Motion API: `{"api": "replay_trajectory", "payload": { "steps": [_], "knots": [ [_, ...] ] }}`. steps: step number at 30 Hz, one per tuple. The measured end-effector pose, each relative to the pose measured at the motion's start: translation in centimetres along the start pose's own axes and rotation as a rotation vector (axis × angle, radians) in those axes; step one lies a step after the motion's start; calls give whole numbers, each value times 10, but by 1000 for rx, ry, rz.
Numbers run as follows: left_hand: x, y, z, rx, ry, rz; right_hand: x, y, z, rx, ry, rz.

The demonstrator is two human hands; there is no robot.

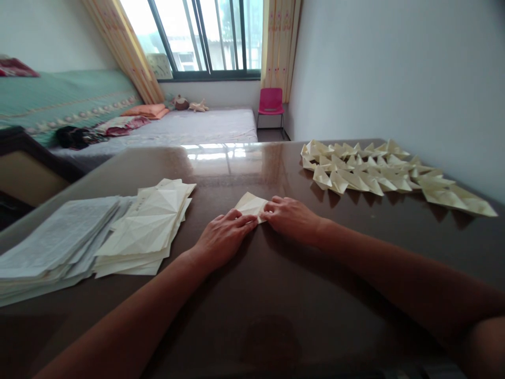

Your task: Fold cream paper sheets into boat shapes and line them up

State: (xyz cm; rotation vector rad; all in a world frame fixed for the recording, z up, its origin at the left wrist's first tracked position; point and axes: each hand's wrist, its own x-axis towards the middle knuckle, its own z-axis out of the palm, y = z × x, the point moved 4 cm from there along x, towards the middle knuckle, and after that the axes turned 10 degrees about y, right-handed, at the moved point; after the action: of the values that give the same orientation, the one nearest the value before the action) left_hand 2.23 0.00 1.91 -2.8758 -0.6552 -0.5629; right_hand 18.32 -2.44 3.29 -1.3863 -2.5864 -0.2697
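A small folded sheet of cream paper (250,203) lies on the dark glossy table (252,295), between my two hands. My left hand (226,234) is closed at the paper's near left edge, its fingertips pressing the paper down. From the right, my right hand (290,216) pinches the paper's right corner with thumb and bent fingers. The fingers hide the near and right edges of the paper. My fingertips almost meet at the near edge.
Left of my hands are a stack of creased cream sheets (145,221) and a pile of printed papers (59,237). Rows of folded paper pieces (355,168) stand at the back right. Beyond the table are a bed (213,123) and a pink chair (271,102).
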Motion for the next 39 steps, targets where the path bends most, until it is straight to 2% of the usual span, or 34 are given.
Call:
{"api": "replay_trajectory", "payload": {
  "steps": [5,10,14,17,20,23,26,30,35,39],
  "knots": [
    [-2,-19,2,7,93,-93,1,-2,4,-127,7,-40],
    [-4,-25,3,37,72,-99,1,17,6,-84,64,-1],
    [-1,-20,-7,63,123,-41,1,36,11,127,145,23],
    [0,-12,-11,-5,97,56,0,47,14,310,207,-32],
    [0,-1,-11,-93,53,160,-1,48,14,424,207,-102],
    [0,6,-9,-151,-3,189,-1,43,10,442,171,-130],
    [0,7,-8,-211,-42,127,-1,35,7,476,110,-148],
    [1,0,-5,-327,-27,-6,1,33,11,614,47,-141],
    [7,-15,9,-368,50,-292,2,36,14,650,45,-115],
    [12,-19,16,-326,52,-397,2,36,12,660,51,-113]
  ]
}}
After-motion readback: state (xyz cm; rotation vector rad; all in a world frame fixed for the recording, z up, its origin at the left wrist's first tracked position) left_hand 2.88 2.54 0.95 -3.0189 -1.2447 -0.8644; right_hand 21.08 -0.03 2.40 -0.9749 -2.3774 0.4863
